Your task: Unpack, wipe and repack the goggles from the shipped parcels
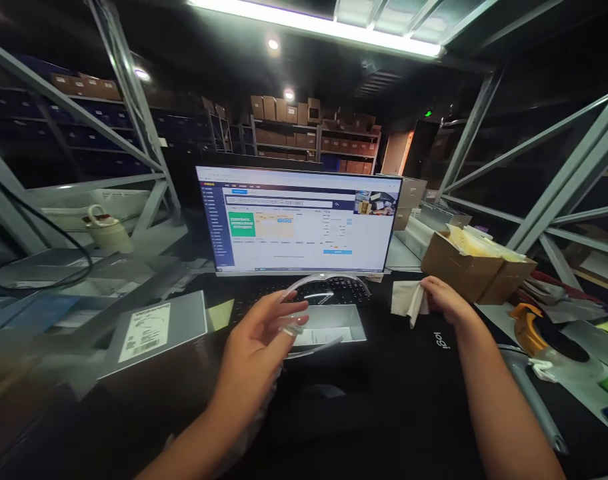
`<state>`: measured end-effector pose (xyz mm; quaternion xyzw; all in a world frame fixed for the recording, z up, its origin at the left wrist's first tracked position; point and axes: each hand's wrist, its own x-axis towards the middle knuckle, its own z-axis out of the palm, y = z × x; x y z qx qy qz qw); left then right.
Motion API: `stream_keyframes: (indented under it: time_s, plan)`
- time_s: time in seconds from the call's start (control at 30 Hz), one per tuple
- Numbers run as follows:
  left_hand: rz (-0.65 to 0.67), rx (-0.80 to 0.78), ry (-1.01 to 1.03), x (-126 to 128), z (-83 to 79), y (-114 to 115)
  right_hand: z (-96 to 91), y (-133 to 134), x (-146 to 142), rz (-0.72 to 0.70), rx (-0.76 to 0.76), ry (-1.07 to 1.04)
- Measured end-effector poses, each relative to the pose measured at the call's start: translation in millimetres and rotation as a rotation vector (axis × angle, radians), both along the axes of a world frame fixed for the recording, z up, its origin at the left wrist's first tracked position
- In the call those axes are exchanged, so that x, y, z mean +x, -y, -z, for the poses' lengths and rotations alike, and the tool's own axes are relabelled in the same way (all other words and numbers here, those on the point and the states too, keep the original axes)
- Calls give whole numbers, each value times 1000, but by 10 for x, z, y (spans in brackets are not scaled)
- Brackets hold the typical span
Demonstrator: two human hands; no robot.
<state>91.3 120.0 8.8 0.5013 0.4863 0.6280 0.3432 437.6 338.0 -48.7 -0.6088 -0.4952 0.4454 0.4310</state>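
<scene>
My left hand [259,353] is raised over the dark desk mat [414,407], its fingers pinched on a clear curved plastic piece [329,281] that looks like transparent glasses. It hovers in front of the keyboard [344,291] and the monitor's silver base [341,320]. Off to the right, my right hand [447,300] is closed on a small white cloth [407,300], which hangs crumpled from the fingers. The two hands are apart, and the cloth does not touch the clear piece.
A lit monitor [299,220] stands straight ahead. A grey labelled packet [154,330] lies at the left and an open cardboard box [474,263] at the right. Also in view are an orange tape dispenser [527,330], a beige jug [107,230] and metal racking with boxes.
</scene>
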Motion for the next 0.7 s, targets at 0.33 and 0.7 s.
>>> stream_keyframes:
  time_s: [0.33, 0.7]
  plan:
    - [-145, 168, -11, 91, 104, -73, -386, 899, -1005, -152, 275, -760]
    - [-312, 309, -348, 141, 187, 77, -444, 1960, -1921, -759, 493, -566]
